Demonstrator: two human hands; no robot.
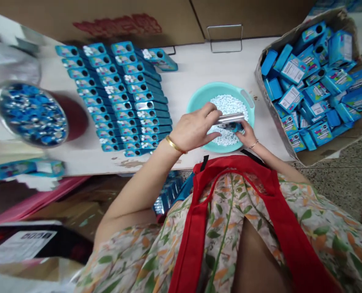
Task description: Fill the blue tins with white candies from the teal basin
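Observation:
A turquoise basin (196, 95) with a side handle holds many small pale-blue candies (229, 103). Over the basin, my left hand (196, 126), with a gold bangle at its wrist, is closed on a shiny metal scoop (231, 118); its exact shape is partly hidden by the fingers. Just right of it, my right hand (246, 133) grips a small blue box (234, 126) beneath the scoop, mostly covered by fingers and metal. Left of the basin stand rows of blue boxes (142, 87) with dark round holes on top, white candies showing at some of them.
A cardboard carton (272, 118) at the right is heaped with blue boxes. At the left stands a metal-rimmed pot (73, 118) of blue and silver pieces. Large cardboard boxes (174, 24) line the back, with a wire handle (225, 51) near the table top.

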